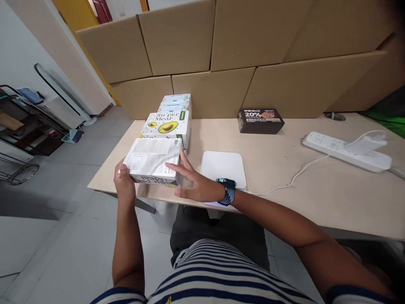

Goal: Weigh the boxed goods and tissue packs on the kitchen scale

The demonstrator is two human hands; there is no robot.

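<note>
A white box [152,154] is held over the front left part of the table [268,164], with its text-covered face turned up and part of the word "Meal" shown on the side toward the wearer. Its near left corner is pinched by the left hand [125,181], the thumb being laid on the top edge and the other fingers hidden. The right hand [201,183] is spread at the box's right side: the top face is touched by one finger, another is raised along the far right edge, and the thumb is held out below. Whether the table is touched by the box cannot be told.

Just behind it, an avocado box [164,126] is laid, with pale boxes [175,100] placed behind that. A white pad [223,164] is set to the right, partly covered by the right wrist, on which a watch [226,192] is worn. Farther back, a dark box [261,121] is stood near the cardboard [210,95]. At the right, a power strip [335,145] is placed, with a white cable [289,184] led toward the pad.
</note>
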